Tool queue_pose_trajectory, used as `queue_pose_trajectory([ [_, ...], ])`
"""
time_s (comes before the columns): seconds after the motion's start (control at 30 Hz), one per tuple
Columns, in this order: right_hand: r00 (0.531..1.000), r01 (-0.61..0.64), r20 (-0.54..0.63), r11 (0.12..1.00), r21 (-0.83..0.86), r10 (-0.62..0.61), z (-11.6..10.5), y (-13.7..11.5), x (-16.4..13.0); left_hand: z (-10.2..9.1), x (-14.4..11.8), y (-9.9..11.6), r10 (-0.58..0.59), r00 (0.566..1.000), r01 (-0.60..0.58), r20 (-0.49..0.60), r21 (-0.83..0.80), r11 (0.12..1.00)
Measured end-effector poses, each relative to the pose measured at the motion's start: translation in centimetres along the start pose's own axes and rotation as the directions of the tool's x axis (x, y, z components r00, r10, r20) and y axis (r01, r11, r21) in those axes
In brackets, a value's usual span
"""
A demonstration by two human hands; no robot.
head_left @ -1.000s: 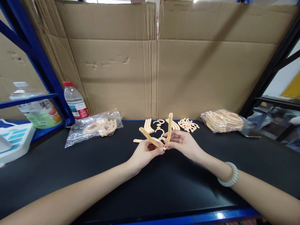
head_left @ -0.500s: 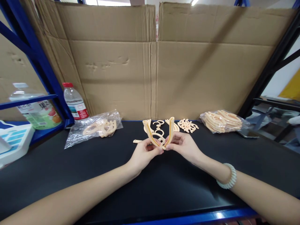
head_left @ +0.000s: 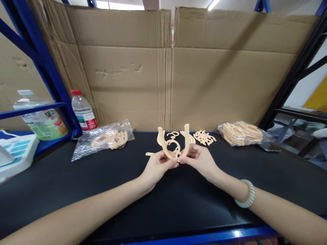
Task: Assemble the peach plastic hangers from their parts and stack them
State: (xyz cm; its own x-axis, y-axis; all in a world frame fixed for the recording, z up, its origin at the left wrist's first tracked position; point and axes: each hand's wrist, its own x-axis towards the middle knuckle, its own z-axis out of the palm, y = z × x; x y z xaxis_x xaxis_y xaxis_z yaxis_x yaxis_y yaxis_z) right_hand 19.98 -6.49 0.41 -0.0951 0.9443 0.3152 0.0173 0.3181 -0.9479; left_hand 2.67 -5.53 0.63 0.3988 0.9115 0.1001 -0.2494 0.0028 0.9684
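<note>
At frame centre, left hand [head_left: 155, 166] and right hand [head_left: 199, 158] pinch the light, stiff-looking cream plastic hanger arms [head_left: 173, 144] at their joined bases.

Bright, even overhead light; ceiling strip lamp [head_left: 214, 4] visible at top. Soft shadows under forearms on black bench [head_left: 76, 183]. Mild glare on blue front rail [head_left: 230, 234]. Wide-angle bowing at edges; centre sharp, corners slightly soft.

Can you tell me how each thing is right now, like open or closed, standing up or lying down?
Left hand: pinching left beige plastic arm, upright.
Right hand: pinching right beige plastic arm, upright.
Red-capped clear water bottle: capped, standing.
Clear plastic bag of beige parts: lying flat.
</note>
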Motion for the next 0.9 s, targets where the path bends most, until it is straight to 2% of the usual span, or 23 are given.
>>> queue_pose_trajectory([
  [0.17,1.000,-0.015,-0.014,0.998,0.058,0.015,0.1,0.1,-0.1,0.3,-0.2,0.1,0.003,1.000,-0.003,-0.017,0.005,1.000],
  [0.33,0.997,-0.070,0.028,0.985,0.155,0.066,0.0,-0.5,-0.1,0.4,-0.3,0.5,-0.008,0.999,0.008,-0.034,0.018,1.000],
  [0.53,0.994,-0.094,0.076,0.962,0.256,0.077,-2.5,-1.0,1.4,-1.4,1.0,2.0,0.057,0.991,-0.059,-0.119,-0.012,0.998],
  [0.67,0.990,-0.096,0.120,0.984,0.147,0.079,-4.5,-1.3,2.5,-2.8,2.0,3.5,0.044,0.987,-0.046,-0.153,-0.012,0.999],
  [0.8,0.993,0.010,0.115,0.995,-0.095,0.001,-6.0,-1.5,3.2,-4.4,3.0,4.5,0.045,0.987,-0.045,-0.156,0.002,0.999],
  [0.9,0.993,0.044,0.116,0.982,-0.183,-0.023,-7.2,-1.7,3.7,-5.9,3.8,5.0,0.070,0.989,-0.065,-0.132,0.037,0.997],
])
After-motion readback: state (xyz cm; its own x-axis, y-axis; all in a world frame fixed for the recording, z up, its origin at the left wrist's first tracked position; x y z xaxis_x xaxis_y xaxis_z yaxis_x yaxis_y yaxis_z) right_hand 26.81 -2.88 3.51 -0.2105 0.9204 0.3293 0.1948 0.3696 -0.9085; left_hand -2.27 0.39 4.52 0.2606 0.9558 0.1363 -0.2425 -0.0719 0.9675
